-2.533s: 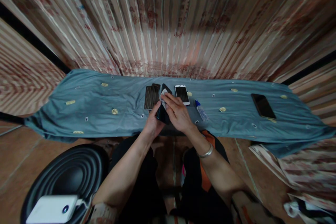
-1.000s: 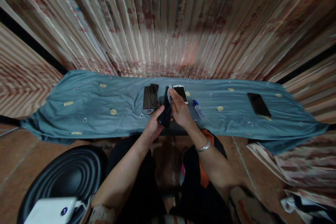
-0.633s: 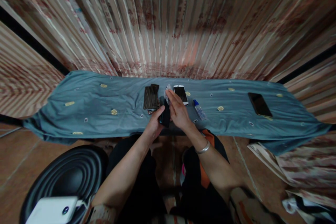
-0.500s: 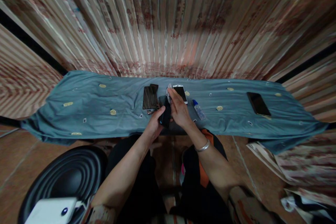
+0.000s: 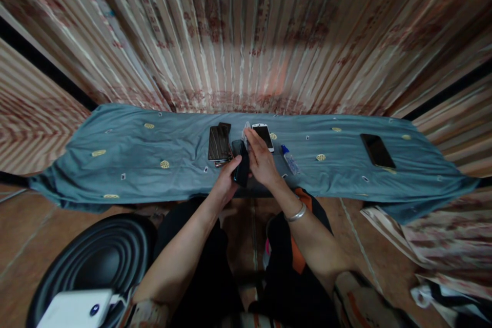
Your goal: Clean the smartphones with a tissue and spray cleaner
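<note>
Bench w/ teal cloth (image 5: 126,164) spans the view, striped curtain (image 5: 246,36) behind. Black ribbed tub (image 5: 100,259) on floor at near left. On cloth: dark phone stack (image 5: 219,142) left of hands, white phone (image 5: 264,137) & small blue-cap bottle (image 5: 288,160) to the right, black phone (image 5: 377,150) far right. Left hand (image 5: 226,182) grip closed round a black phone (image 5: 242,169) held edge-up over bench's near edge. Right hand (image 5: 261,161) grip pinches a small pale wipe (image 5: 245,133) against the phone's top.

Your work surface is a table under a blue-grey cloth (image 5: 146,164). On it: stacked dark phones (image 5: 219,142) at 11 o'clock, white phone (image 5: 264,137) at 12, apparently a small bottle (image 5: 288,160) at 1, black phone (image 5: 377,150) at 3.
</note>
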`<state>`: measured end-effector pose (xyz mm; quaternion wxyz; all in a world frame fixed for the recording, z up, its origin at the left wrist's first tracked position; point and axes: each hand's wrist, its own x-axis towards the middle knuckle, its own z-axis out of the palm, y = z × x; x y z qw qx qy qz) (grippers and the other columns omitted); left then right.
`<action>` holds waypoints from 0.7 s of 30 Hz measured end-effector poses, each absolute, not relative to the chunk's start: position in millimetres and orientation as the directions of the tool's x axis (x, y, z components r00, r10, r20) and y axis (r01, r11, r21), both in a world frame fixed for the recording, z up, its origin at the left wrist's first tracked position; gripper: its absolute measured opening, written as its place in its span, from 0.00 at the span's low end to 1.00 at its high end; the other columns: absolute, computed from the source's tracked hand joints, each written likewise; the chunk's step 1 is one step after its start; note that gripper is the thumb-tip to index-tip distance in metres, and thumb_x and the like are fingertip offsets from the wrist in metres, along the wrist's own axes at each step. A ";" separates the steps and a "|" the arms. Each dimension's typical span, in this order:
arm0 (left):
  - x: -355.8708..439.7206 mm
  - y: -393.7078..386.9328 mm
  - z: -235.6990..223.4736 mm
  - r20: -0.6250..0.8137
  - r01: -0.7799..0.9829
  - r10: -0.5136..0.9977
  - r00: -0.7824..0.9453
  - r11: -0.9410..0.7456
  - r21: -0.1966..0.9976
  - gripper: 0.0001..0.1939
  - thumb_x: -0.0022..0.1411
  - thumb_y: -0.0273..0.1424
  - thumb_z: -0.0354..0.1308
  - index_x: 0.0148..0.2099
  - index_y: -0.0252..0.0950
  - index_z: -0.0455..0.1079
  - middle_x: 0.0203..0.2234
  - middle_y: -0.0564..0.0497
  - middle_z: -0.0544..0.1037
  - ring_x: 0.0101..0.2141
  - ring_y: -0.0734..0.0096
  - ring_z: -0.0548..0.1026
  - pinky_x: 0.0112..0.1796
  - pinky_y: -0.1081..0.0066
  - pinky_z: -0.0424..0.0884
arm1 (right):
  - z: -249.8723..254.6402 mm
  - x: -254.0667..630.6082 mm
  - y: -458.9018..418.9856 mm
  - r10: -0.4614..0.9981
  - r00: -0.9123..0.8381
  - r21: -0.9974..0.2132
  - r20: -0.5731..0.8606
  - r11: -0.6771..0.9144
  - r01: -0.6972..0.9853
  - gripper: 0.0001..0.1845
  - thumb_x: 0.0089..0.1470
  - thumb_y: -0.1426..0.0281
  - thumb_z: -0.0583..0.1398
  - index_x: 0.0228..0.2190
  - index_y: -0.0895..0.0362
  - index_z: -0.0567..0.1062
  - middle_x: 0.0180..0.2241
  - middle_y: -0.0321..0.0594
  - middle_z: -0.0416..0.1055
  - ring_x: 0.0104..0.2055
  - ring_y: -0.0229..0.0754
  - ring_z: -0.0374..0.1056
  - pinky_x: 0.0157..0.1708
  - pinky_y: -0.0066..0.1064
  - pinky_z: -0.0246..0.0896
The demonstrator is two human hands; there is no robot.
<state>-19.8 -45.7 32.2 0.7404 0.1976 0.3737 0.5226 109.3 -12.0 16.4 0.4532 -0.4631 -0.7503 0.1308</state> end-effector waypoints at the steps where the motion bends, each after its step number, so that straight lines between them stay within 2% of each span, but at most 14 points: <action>1: -20.2 -46.0 32.2 -0.346 -0.622 0.922 0.173 0.374 0.687 0.10 0.55 0.34 0.66 0.37 0.31 0.78 0.29 0.49 0.84 0.33 0.66 0.82 0.42 0.66 0.78 | 13.9 110.0 -10.2 0.816 -0.153 -0.622 0.557 0.532 0.574 0.32 0.63 0.75 0.47 0.67 0.52 0.58 0.69 0.40 0.57 0.72 0.42 0.50 0.71 0.48 0.47; 4: -23.0 -45.0 32.5 -0.326 -0.618 0.931 0.163 0.353 0.702 0.12 0.54 0.36 0.68 0.36 0.31 0.78 0.27 0.49 0.83 0.32 0.67 0.81 0.41 0.66 0.78 | 6.4 109.6 -7.7 0.826 -0.132 -0.641 0.548 0.516 0.568 0.32 0.63 0.75 0.47 0.67 0.54 0.59 0.68 0.42 0.59 0.71 0.43 0.53 0.71 0.48 0.48; 10: -23.1 -42.1 31.0 -0.302 -0.627 0.942 0.148 0.326 0.708 0.12 0.55 0.36 0.67 0.36 0.32 0.77 0.28 0.48 0.83 0.38 0.62 0.82 0.42 0.66 0.77 | 7.7 106.8 -14.8 0.803 -0.178 -0.620 0.569 0.561 0.549 0.31 0.64 0.74 0.47 0.67 0.52 0.59 0.68 0.41 0.59 0.71 0.42 0.52 0.71 0.47 0.48; 16: -16.2 -46.6 30.8 -0.342 -0.600 0.920 0.191 0.385 0.701 0.10 0.56 0.35 0.66 0.34 0.32 0.77 0.25 0.49 0.82 0.32 0.65 0.81 0.36 0.68 0.78 | 13.3 114.6 -11.1 0.803 -0.147 -0.623 0.577 0.550 0.556 0.30 0.66 0.72 0.46 0.67 0.52 0.60 0.68 0.41 0.59 0.71 0.43 0.52 0.71 0.47 0.47; 21: -19.6 -46.1 34.1 -0.352 -0.600 0.918 0.185 0.389 0.699 0.10 0.56 0.35 0.66 0.36 0.32 0.78 0.27 0.49 0.83 0.29 0.69 0.80 0.32 0.71 0.77 | 4.6 115.2 -5.9 0.828 -0.101 -0.649 0.552 0.503 0.570 0.29 0.66 0.71 0.46 0.66 0.53 0.61 0.66 0.43 0.62 0.69 0.43 0.57 0.70 0.47 0.51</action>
